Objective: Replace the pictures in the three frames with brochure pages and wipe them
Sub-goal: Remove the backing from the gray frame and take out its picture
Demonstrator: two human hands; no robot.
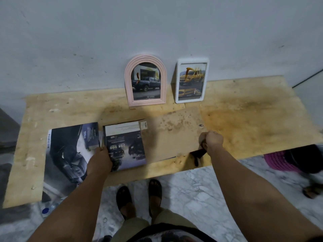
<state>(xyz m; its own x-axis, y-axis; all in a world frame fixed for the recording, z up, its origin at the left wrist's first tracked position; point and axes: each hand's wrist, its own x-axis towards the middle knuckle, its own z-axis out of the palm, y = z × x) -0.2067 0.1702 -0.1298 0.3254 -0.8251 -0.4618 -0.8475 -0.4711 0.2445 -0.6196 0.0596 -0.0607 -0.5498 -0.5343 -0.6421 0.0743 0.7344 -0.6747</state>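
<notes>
A pink arched frame and a white rectangular frame lean against the wall, each showing a truck picture. On the wooden table lies a third frame face down, its brown backing board on top and a dark brochure page under its left part. My left hand grips the left edge of that page and frame. At the board's right front corner my right hand is curled round a small dark object; what it is I cannot tell. An open car brochure lies at the left.
The table's front edge runs just above my sandalled feet on the marble floor. A pink plastic basket holding something dark stands on the floor under the table's right end. A plastic bottle with a blue cap lies at the lower left.
</notes>
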